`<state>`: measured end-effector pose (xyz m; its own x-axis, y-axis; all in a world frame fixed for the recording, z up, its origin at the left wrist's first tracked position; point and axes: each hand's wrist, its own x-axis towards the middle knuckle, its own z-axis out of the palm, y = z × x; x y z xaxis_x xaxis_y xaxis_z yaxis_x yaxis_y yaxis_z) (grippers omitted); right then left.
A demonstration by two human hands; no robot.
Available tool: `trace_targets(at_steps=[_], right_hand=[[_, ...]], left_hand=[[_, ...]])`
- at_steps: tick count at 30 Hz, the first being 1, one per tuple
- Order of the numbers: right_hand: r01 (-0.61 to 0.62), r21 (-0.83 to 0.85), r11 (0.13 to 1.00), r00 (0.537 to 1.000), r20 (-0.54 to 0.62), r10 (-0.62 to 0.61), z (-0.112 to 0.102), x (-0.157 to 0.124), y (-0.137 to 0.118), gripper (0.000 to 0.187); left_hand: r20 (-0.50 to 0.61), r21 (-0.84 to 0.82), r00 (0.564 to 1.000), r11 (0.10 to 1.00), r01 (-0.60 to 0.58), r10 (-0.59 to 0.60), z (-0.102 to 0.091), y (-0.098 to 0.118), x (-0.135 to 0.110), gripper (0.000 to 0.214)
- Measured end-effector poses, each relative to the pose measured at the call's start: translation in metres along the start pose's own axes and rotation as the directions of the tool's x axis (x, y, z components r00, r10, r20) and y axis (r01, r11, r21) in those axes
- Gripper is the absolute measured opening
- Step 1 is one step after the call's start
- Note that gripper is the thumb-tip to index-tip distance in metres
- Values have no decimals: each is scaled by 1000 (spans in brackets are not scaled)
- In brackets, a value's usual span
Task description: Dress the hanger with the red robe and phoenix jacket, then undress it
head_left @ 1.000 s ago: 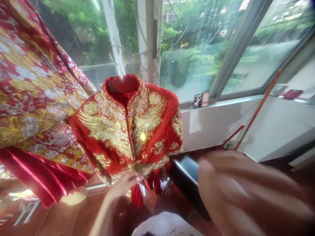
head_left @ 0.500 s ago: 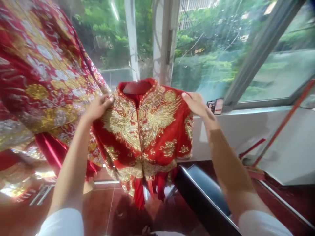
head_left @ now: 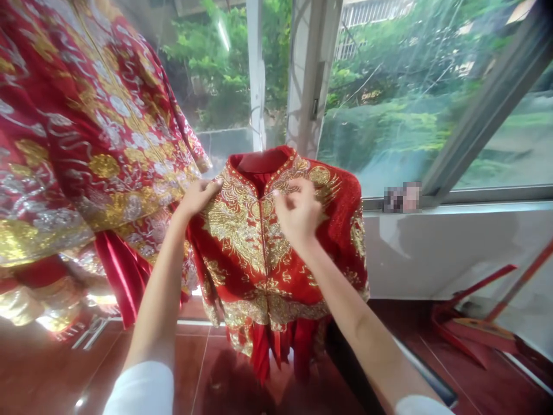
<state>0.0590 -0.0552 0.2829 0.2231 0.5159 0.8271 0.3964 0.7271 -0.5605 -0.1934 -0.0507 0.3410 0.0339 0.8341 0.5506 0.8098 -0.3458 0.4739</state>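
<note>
A red embroidered jacket (head_left: 298,282) with gold and silver wing-like patterns hangs upright from a hanger, of which the hook (head_left: 258,129) shows. My left hand (head_left: 199,197) is closed on the shoulder at the left, thumb in front and the other fingers hidden behind the cloth. In front of the chest, just below the stand collar (head_left: 233,164), is my right hand (head_left: 301,213). Its fingers are loosely bent and the thumb stands apart from them. No cloth shows between them; whether the hand touches the jacket is hard to tell.
A larger red garment with silver and gold embroidery (head_left: 103,167) hangs close on the left. Behind are window frames (head_left: 302,86) and a sill (head_left: 484,208) bearing a blurred item. A red dustpan (head_left: 460,331) and a dark black-edged object (head_left: 425,369) are at lower right.
My right hand has left the jacket's right-side shoulder and moved inward to the chest below the collar. The left hand keeps its hold. The whole view has shifted, so things sit further right.
</note>
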Motion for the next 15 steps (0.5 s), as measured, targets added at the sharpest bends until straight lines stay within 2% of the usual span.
trace_targets(at_steps=[2,4,6,9,11,13,15], right_hand=[[-100,-8,995,986,133,100,29,-8,-11,26],[-170,-21,985,976,137,171,47,-8,-13,19],[-234,34,972,967,113,229,54,-7,-12,16],[-315,189,930,947,131,294,47,-17,-11,18],[-343,232,910,938,144,316,38,-40,-8,16],[-390,201,899,917,172,359,28,-81,2,18],[-498,125,858,857,225,464,18,-135,18,24]], left_hand=[[-12,-13,1000,1000,-7,7,0,-1,-2,47],[-33,-17,999,1000,-27,26,0,-1,-3,46],[-51,-7,998,999,-41,40,0,-1,-5,45],[-62,15,997,999,-46,47,0,1,-6,45],[-54,20,997,999,-46,47,-1,2,-7,45],[-40,24,998,999,-46,47,-2,1,-7,44],[-33,37,998,998,-57,59,-3,1,-8,43]])
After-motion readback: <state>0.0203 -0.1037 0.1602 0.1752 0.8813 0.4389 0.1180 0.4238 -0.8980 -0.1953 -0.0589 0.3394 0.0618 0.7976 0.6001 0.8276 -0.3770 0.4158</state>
